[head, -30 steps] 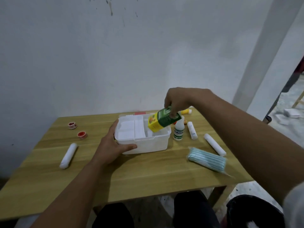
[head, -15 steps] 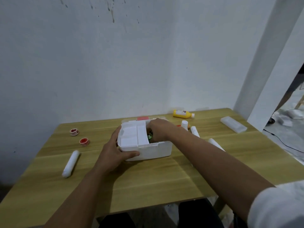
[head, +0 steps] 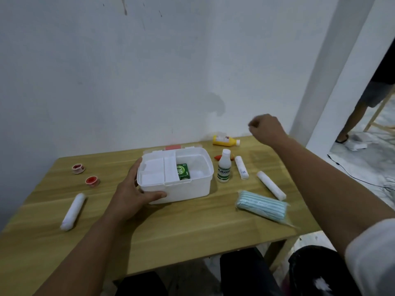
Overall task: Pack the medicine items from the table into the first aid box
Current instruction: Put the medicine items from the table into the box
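The white first aid box [head: 188, 190] stands open mid-table, a white tray insert covering its left half. A green carton [head: 183, 171] lies inside the right half. My left hand [head: 134, 194] grips the box's front left corner. My right hand [head: 265, 128] hovers above the table's far right, fingers curled, holding nothing. Right of the box are a white bottle [head: 224, 168], a small white tube [head: 241, 167], a yellow bottle [head: 225, 141], a gauze roll [head: 271, 188] and a pack of blue masks [head: 261, 205]. To the left lie another gauze roll [head: 72, 211] and two red tape rolls [head: 78, 168] [head: 92, 181].
The wooden table [head: 192, 227] stands against a white wall. A small orange-red item [head: 218, 157] lies behind the white bottle. The box's lid [head: 173, 147] lies behind it. Another person's legs [head: 363, 107] stand at the right beyond a white pillar.
My right hand put the green carton into the box, let go, and rose up and to the right. The left hand stayed on the box.
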Action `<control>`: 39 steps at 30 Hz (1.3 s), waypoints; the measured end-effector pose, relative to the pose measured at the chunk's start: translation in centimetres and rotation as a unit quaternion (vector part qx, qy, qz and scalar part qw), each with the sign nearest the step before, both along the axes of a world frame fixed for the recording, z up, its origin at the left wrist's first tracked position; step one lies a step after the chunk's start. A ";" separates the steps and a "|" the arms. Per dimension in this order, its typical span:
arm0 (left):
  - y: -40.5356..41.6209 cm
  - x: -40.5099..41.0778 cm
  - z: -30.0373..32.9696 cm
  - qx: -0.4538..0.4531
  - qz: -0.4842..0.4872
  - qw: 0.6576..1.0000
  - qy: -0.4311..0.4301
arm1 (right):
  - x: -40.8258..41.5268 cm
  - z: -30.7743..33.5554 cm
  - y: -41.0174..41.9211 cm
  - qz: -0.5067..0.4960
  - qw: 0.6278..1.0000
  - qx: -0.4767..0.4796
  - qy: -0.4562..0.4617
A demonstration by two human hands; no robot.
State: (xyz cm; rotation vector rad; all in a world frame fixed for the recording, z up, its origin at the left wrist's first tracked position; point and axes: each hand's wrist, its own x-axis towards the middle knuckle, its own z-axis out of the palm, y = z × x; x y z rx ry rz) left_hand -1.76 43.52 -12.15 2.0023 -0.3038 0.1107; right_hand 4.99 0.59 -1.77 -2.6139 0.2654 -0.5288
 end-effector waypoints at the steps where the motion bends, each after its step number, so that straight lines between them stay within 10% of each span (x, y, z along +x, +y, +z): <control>1: 0.0 0.0 0.0 0.002 0.001 1.000 0.000 | -0.2 -1.2 -2.3 -0.041 0.998 -0.012 0.039; 7: -0.3 0.0 0.4 0.024 0.000 1.000 -0.009 | -2.0 -7.9 -9.9 -0.191 0.940 -0.044 0.280; 13: -0.5 0.1 0.2 0.014 0.002 1.000 -0.001 | -3.9 -8.8 -9.4 -0.202 0.956 -0.087 0.194; 22: -0.3 -0.1 0.2 0.009 0.009 1.000 0.001 | -1.6 0.1 -1.7 0.012 0.999 0.014 -0.026; 28: -0.2 0.2 0.0 0.009 0.003 1.000 0.002 | -2.6 4.9 7.5 0.254 0.958 -0.060 0.115; 39: -0.3 0.2 0.0 0.019 -0.003 1.000 -0.005 | -2.4 -0.3 17.3 0.289 0.920 -0.205 0.169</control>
